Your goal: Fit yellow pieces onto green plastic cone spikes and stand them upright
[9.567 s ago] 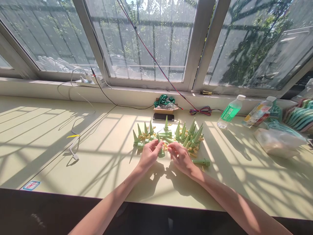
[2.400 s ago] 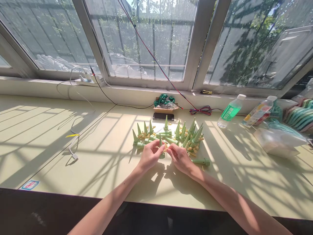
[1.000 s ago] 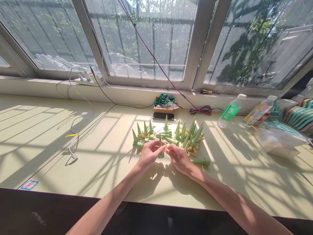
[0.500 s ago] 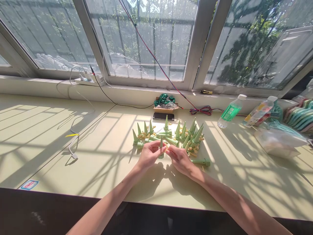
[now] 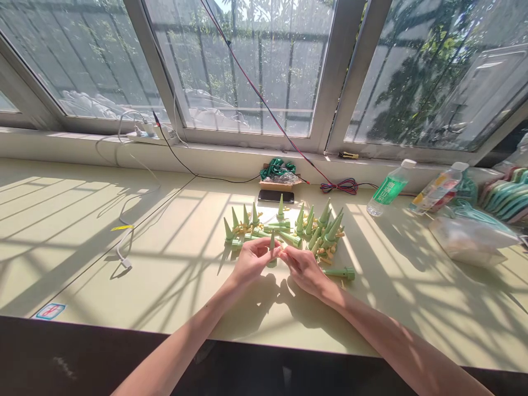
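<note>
Just above the tabletop, my left hand [image 5: 256, 258] pinches a green cone-shaped piece [image 5: 272, 242] that points upward. My right hand [image 5: 303, 268] meets it from the right, fingertips closed on a small pale yellowish piece [image 5: 281, 250] against the cone's side; the fingers cover most of it. Beyond my hands stands a loose group of similar green cones [image 5: 330, 228], some upright and some on their sides, with small yellowish pegs [image 5: 325, 256] among them. One green piece [image 5: 340, 273] lies flat to the right of my right wrist.
A black phone [image 5: 275, 196] lies in front of a small box [image 5: 280, 175] of green material. To the right are a green-labelled bottle [image 5: 388, 188], another bottle [image 5: 439, 188] and a plastic bag [image 5: 466, 239]. A white cable [image 5: 124, 258] runs across the left side.
Both hands stay in nearly the same place. The right fingertips have shifted very slightly at the cone's side; the other pieces have not moved.
</note>
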The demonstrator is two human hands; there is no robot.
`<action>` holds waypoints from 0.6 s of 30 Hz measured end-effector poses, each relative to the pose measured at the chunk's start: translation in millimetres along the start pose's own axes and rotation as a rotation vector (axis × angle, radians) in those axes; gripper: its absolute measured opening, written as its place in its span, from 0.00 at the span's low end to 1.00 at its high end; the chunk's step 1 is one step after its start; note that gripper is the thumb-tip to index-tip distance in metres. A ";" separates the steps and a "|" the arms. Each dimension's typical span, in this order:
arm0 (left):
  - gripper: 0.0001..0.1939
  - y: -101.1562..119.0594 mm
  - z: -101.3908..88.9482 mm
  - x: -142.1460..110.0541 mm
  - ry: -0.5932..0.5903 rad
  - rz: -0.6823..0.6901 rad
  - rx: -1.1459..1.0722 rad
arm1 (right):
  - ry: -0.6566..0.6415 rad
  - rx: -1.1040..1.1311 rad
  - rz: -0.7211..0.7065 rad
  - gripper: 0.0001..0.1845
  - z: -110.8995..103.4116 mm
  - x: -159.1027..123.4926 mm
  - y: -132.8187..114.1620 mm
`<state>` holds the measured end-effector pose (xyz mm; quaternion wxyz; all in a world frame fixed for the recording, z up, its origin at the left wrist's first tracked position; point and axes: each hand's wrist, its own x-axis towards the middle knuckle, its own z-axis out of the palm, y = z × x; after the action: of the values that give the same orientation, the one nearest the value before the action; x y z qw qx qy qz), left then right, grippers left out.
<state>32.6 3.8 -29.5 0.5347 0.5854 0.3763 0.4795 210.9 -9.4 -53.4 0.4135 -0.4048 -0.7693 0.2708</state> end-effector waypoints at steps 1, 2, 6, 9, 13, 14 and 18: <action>0.15 -0.1 0.4 0.0 0.013 0.001 0.011 | 0.004 -0.012 0.006 0.22 0.3 0.2 0.4; 0.15 -0.2 0.9 -0.1 0.029 0.000 0.026 | 0.009 -0.023 0.014 0.22 0.6 0.3 0.8; 0.15 0.7 3.0 -0.9 0.082 -0.008 0.086 | 0.018 -0.054 0.046 0.21 1.5 0.6 1.6; 0.14 1.5 3.2 -0.8 0.101 -0.009 0.108 | 0.006 -0.062 0.054 0.17 1.7 0.3 1.3; 0.14 1.9 2.5 0.2 0.126 -0.011 0.092 | -0.008 -0.057 0.018 0.14 0.9 0.3 0.3; 0.14 2.1 2.4 0.4 0.127 -0.011 0.093 | -0.007 -0.056 0.011 0.15 0.5 0.4 0.1; 0.13 3.2 2.3 -0.4 0.112 -0.014 0.128 | -0.009 -0.051 0.001 0.16 -0.6 0.8 0.2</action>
<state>34.5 2.4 -26.3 0.4776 0.5882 0.4395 0.4825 211.1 -8.6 -52.9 0.3996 -0.4144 -0.7776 0.2530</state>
